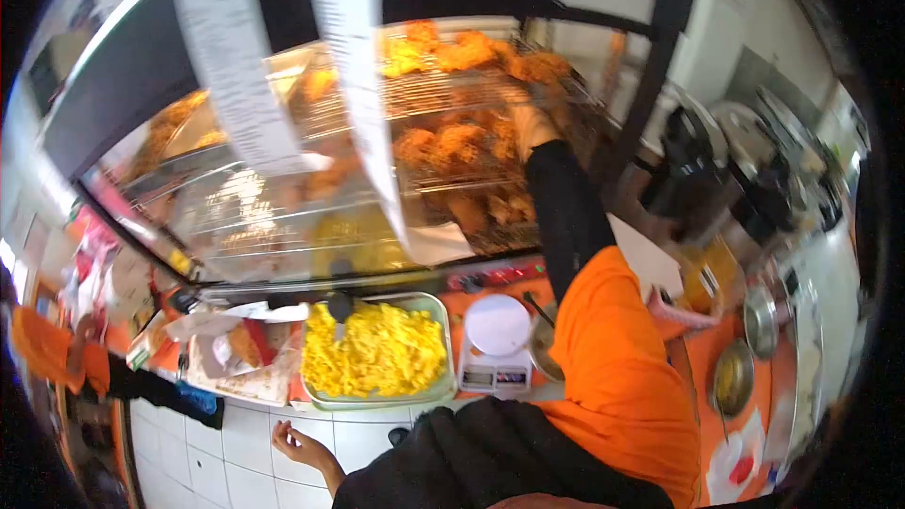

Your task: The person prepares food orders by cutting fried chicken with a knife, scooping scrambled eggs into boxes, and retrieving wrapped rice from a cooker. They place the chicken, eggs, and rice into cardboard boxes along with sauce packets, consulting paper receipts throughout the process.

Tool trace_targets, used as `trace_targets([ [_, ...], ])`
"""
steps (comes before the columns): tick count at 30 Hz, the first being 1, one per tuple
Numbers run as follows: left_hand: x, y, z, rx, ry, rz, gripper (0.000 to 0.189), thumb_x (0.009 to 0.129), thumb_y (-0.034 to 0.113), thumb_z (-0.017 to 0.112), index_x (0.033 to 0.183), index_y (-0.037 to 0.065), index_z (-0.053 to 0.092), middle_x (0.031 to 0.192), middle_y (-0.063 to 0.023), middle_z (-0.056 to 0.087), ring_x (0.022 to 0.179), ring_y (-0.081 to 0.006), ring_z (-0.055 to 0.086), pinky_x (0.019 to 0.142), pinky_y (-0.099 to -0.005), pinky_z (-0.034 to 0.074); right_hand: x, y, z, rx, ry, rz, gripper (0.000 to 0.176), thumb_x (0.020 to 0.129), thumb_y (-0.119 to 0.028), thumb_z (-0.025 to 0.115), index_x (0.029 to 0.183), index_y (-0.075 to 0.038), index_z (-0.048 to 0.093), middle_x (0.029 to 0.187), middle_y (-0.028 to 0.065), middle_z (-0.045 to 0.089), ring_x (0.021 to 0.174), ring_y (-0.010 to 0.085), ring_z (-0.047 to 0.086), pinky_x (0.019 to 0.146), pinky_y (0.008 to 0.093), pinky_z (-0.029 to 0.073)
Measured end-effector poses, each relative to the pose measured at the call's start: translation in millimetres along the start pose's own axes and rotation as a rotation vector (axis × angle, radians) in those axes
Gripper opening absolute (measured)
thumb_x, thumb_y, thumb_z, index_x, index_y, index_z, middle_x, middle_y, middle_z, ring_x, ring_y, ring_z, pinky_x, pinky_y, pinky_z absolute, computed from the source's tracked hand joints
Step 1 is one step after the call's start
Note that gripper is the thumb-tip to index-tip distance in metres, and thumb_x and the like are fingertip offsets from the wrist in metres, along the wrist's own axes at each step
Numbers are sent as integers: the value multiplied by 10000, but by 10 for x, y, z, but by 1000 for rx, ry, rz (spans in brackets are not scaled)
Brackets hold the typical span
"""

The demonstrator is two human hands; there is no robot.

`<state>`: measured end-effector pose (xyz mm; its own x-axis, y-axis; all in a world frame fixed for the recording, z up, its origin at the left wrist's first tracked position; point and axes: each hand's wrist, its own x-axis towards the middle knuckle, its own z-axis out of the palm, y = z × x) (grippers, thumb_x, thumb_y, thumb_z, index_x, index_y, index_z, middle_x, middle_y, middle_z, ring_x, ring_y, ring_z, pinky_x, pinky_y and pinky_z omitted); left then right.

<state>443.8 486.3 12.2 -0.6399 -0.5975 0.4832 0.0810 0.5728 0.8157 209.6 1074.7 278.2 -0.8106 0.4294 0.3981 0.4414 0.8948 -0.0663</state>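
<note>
My right hand reaches into a heated display case with wire racks. Its fingers are blurred among pieces of fried chicken, so whether they grip one cannot be made out. More fried chicken lies on the upper rack. Low at my side, above the tiled floor, my left hand hangs with loosely bent fingers apart and nothing in it. Between me and the case stands a tray of yellow, scrambled-egg-like food, with a dark-handled utensil stuck in it.
A white kitchen scale sits right of the tray. Paper strips hang before the case. Cardboard packaging lies left. Metal bowls and black-handled appliances stand right. Another person's orange sleeve shows at far left.
</note>
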Motion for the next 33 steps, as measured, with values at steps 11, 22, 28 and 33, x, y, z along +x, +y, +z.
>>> trace_targets([
  [11,-63,-225,-190,-40,149,-79,155,791,-121,432,844,-18,536,981,-127,525,961,-252,534,783,-343,457,87,241,68,-167,-271,44,447,810,-360,561,1133,-52,580,1077,114,605,1028,205,552,874,409,408],
  [22,225,-315,-125,-68,105,-73,186,776,-130,401,853,-19,529,959,-131,518,935,-250,534,788,-354,444,-122,362,-58,-165,-404,-25,366,846,-285,546,1130,-55,567,1057,103,598,985,188,568,825,383,445],
  [28,320,-296,7,-105,23,-44,171,783,-120,403,851,-15,519,943,-128,512,945,-252,532,784,-360,439,-115,426,-89,-190,-227,-169,323,865,-244,538,1127,-57,561,1045,97,594,962,179,576,799,368,466],
  [33,359,-140,-15,-125,4,-83,171,782,-127,407,840,-6,515,932,-125,516,938,-254,533,782,-366,432,47,473,25,-385,152,-324,288,882,-210,531,1126,-59,555,1036,92,591,942,172,583,777,356,483],
])
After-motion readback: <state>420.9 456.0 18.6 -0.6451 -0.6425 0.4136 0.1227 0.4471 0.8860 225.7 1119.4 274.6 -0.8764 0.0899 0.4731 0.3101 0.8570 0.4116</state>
